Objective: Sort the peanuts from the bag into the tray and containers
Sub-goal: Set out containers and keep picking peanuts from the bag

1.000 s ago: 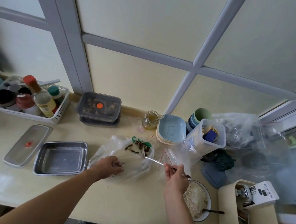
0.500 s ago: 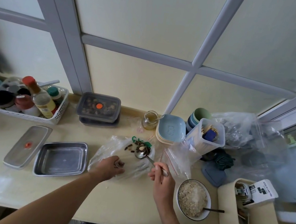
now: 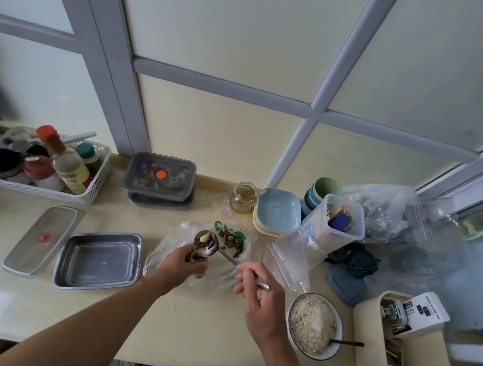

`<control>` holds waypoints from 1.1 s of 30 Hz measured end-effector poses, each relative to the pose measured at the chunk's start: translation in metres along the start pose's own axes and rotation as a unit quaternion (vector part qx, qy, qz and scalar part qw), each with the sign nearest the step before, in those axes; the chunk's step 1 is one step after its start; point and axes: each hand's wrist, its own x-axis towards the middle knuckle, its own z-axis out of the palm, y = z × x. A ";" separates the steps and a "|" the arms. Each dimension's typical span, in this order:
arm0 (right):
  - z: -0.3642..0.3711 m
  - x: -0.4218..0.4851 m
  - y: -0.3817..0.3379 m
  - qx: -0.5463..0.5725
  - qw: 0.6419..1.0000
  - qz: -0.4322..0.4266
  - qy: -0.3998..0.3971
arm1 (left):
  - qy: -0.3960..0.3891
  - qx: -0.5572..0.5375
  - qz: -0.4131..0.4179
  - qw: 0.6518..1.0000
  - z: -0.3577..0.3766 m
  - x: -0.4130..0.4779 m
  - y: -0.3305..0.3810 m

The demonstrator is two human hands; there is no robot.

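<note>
The steel tray (image 3: 99,258) sat just left of the plastic bag (image 3: 165,253), which the left hand (image 3: 178,269) gripped. The right hand (image 3: 262,300) pinched a spoon (image 3: 206,245) carrying one peanut (image 3: 203,237) among dark seeds above the bag; any tilt risked spilling the load.

Both bare forearms come up from the lower edge of the frame toward the middle. The left hand (image 3: 179,266) lies palm down, its fingers curled and gripping the plastic bag (image 3: 166,245). The right hand (image 3: 260,300), just to its right, pinches the handle of a spoon (image 3: 224,255) between thumb and fingers, its back facing the camera.
</note>
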 end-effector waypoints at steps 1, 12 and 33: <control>0.000 -0.002 -0.002 -0.013 0.999 -0.026 -0.015 | -0.004 -0.009 0.000 1.000 -0.001 0.002 0.001; -0.007 -0.007 -0.008 -0.093 0.984 -0.108 -0.103 | 0.022 -0.084 0.012 0.996 -0.007 0.008 0.016; -0.012 -0.006 -0.005 -0.033 0.992 -0.098 -0.067 | 0.028 -0.070 0.007 0.997 -0.011 0.005 0.017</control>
